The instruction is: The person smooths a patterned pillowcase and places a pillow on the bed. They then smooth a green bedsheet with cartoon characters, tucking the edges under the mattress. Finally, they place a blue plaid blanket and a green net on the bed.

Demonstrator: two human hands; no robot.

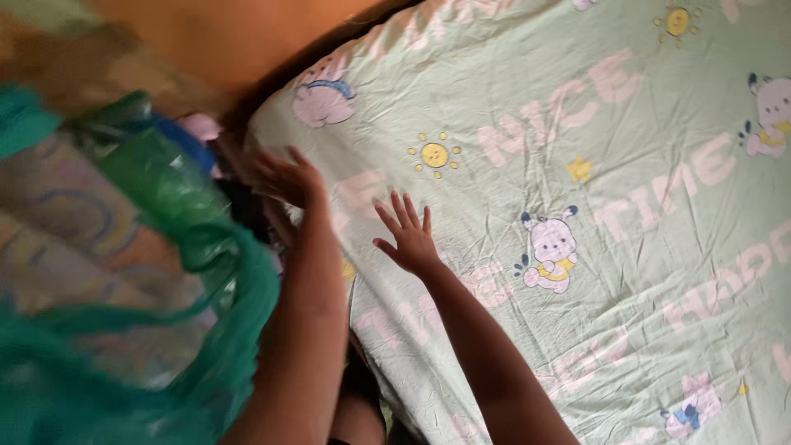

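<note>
A pale green bed sheet (577,124) with pink lettering, small suns and cartoon animals covers the mattress across most of the head view. My right hand (408,235) lies flat on the sheet with its fingers spread, holding nothing. My left hand (284,177) reaches to the sheet's corner edge at the upper left, fingers apart, touching the fabric where it drops off the mattress. Whether it grips the edge is hidden.
A heap of green mesh fabric (189,313) and patterned cloth (74,222) fills the left side, close to my left arm. An orange wall (231,33) stands behind the bed corner. A dark gap (247,206) runs between mattress and heap.
</note>
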